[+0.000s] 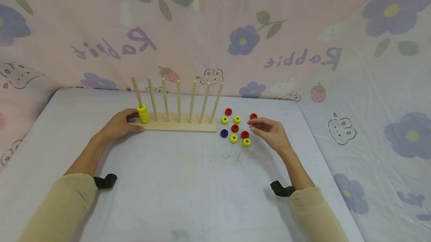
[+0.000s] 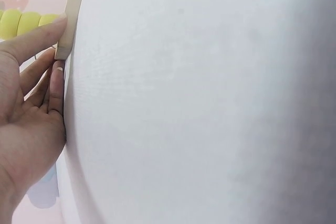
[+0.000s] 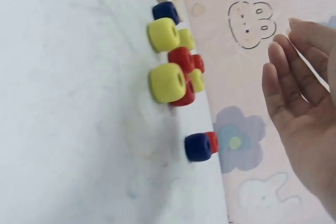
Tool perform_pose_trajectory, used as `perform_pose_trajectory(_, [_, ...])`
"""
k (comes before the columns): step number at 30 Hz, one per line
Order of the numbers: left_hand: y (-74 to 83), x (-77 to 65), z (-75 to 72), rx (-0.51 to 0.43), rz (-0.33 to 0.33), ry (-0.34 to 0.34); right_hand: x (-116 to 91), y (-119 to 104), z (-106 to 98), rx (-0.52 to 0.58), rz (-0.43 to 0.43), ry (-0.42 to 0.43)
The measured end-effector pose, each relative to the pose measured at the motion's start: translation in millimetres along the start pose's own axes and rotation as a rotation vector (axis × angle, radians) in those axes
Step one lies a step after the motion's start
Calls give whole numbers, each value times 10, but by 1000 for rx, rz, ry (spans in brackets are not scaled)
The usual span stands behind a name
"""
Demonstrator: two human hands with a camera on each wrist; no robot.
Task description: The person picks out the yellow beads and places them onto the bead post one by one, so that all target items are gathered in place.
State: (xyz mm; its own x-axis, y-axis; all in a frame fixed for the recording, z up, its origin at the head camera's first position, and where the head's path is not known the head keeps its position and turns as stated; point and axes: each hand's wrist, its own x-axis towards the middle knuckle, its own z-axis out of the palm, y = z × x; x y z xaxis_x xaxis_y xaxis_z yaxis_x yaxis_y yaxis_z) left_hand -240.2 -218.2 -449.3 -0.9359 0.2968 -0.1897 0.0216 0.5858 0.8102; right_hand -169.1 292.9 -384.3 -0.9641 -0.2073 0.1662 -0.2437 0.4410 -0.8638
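A wooden peg stand (image 1: 182, 126) with a row of upright pegs is on the table. Yellow beads (image 1: 143, 114) are stacked at the foot of its leftmost peg. My left hand (image 1: 118, 125) grips the left end of the base, its thumb (image 2: 44, 35) along the edge beside the stack. Right of the stand lie loose red beads (image 1: 235, 128), yellow beads (image 1: 234, 138) and a blue bead (image 1: 224, 133). Above their right side hovers my right hand (image 1: 272, 132), fingers loosely bent and holding nothing. A second blue bead (image 3: 198, 147) shows in the right wrist view; my hand hides it in the head view.
A white cloth covers the table (image 1: 175, 182). Behind it hangs a printed curtain (image 1: 202, 28) with flowers and rabbits, close to the table's back edge. Black wrist mounts (image 1: 106, 181) sit at both sleeve cuffs.
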Motion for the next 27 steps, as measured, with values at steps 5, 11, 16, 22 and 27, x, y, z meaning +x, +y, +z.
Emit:
perform_pose_trajectory(5, [-26,-1,-6,-4,0,0,-90,-15,33,-45,42,-23])
perform_pose_trajectory(11, [-38,19,2,-6,-1,2,-159,104,57,-95,101,-55])
perform_pose_trajectory(16, [-32,16,2,8,-8,4,-179,228,77,-100,168,-83])
perform_pose_trajectory(22, [-34,19,1,6,-10,2,-154,659,78,-108,208,-92])
perform_pose_trajectory(27, [-44,27,-1,9,-7,7,-167,724,94,-122,193,-101])
